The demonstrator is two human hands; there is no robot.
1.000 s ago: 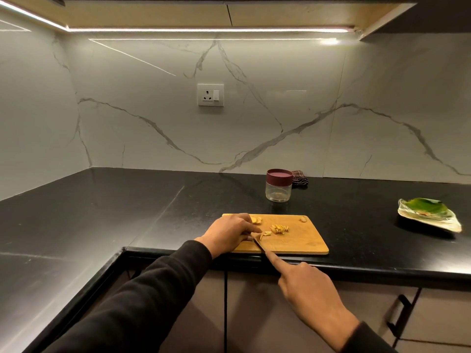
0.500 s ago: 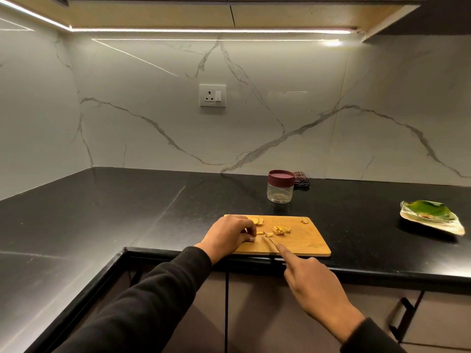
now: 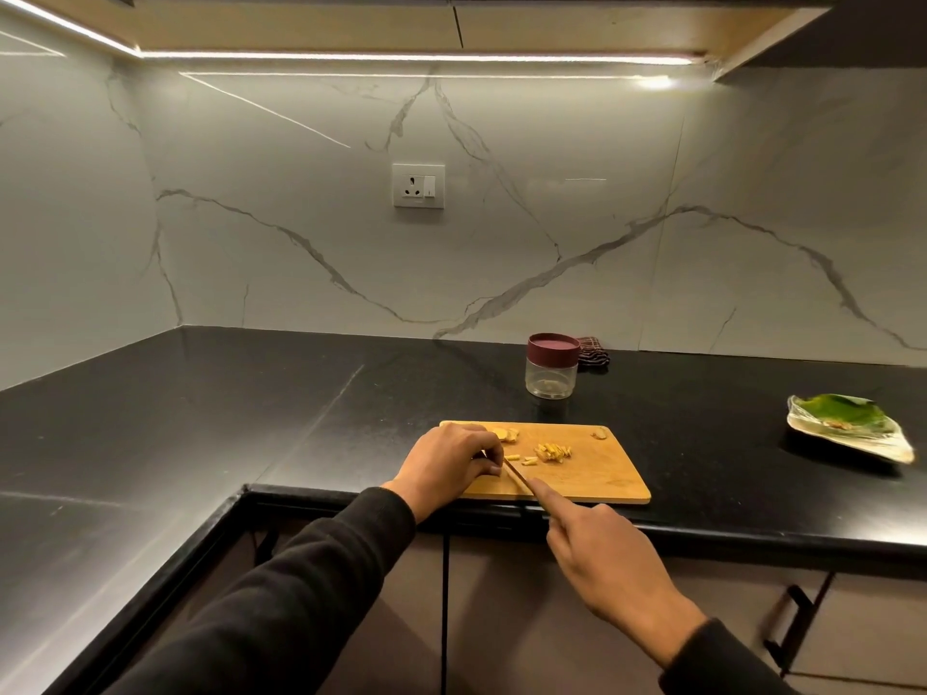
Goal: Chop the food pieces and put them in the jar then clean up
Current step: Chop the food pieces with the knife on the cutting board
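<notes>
Low and right of centre, the right hand (image 3: 609, 559) is closed around a knife (image 3: 516, 478) with its forefinger laid along the blade, while the left hand (image 3: 449, 466) just above and left has its fingers curled down on a food piece at the left end of the cutting board (image 3: 597, 476). Small cut food pieces (image 3: 552, 451) lie mid-board. Farther back on the black counter (image 3: 200, 418) stands the jar (image 3: 552, 366), lid on, a dark cloth (image 3: 593, 353) behind it, and a plate (image 3: 847, 433) at the right edge.

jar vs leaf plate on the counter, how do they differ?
The jar stands upright behind the cutting board; the leaf plate lies flat, far right. The jar is clear with a maroon lid on; the plate is open, pale-rimmed, green inside. Both rest on the black counter, untouched.
</notes>
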